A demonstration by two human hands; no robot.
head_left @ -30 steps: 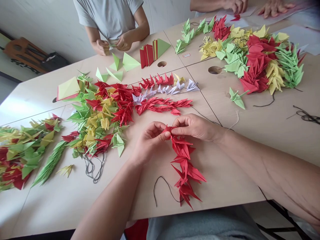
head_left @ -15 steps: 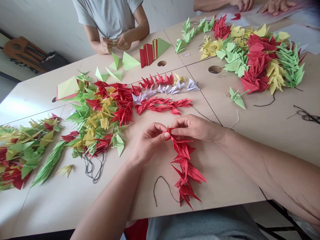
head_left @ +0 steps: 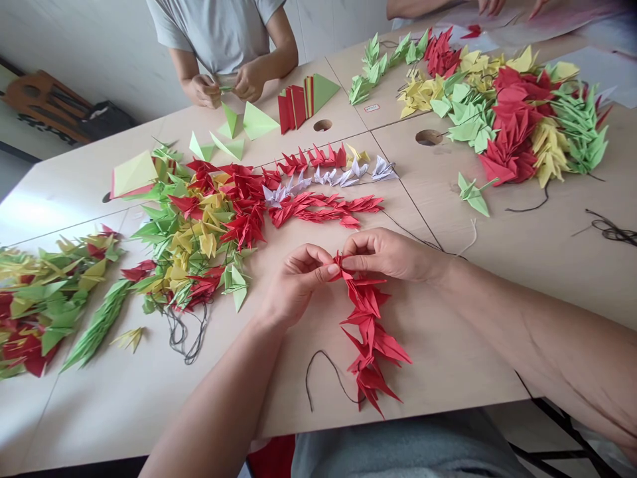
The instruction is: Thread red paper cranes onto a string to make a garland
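My left hand [head_left: 307, 279] pinches the top red paper crane between thumb and forefinger. From the other side my right hand [head_left: 385, 255] grips the same crane, and the fingertips of both hands almost meet. Below it a string of red paper cranes [head_left: 367, 325] trails down toward the table's front edge. A dark cord [head_left: 323, 354] comes out of its lower end and curls to the left. Whether the fingers also hold cord or a needle is hidden. Just beyond my hands lie strung red cranes [head_left: 323, 209] and a row of white cranes [head_left: 343, 176].
A heap of red, yellow and green cranes [head_left: 199, 226] spreads left of my hands, with another pile [head_left: 34, 305] at far left. More strings [head_left: 517, 126] lie back right. Folded paper [head_left: 298, 106] stands near a person [head_left: 219, 40] opposite. Another person's hand [head_left: 492, 5] shows at top right.
My hands stay almost still on the top red crane. At the top right, the other person's hands have moved back, partly out of view.
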